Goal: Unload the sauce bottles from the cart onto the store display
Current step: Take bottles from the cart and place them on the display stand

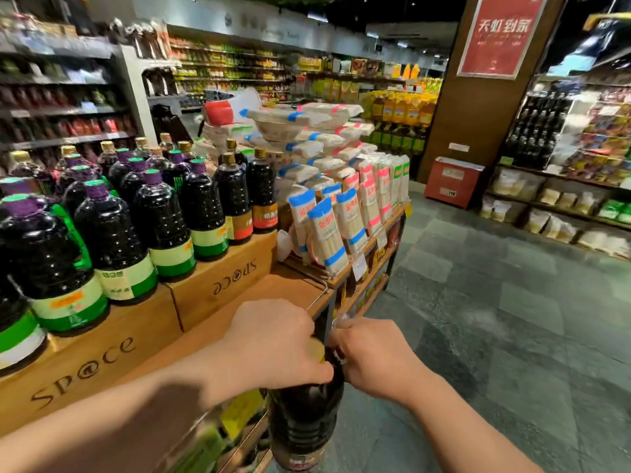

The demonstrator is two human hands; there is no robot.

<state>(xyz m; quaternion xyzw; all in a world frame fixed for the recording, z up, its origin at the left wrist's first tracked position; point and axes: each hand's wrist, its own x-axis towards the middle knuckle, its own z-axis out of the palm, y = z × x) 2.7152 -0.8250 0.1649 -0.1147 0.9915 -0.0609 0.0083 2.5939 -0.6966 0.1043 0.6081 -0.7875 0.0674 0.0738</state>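
Both your hands are on one dark sauce bottle (pixel 305 414): left hand (pixel 273 343) curled over the cap/neck, right hand (pixel 372 356) gripping the neck from the other side. It's upright, just beside the wooden display's (pixel 239 322) front corner, below its top edge. Other sauce bottles (pixel 143 213) stand in rows on cardboard boxes (pixel 218 281) atop the display, w/ noodle packs (pixel 327 227) to their right.
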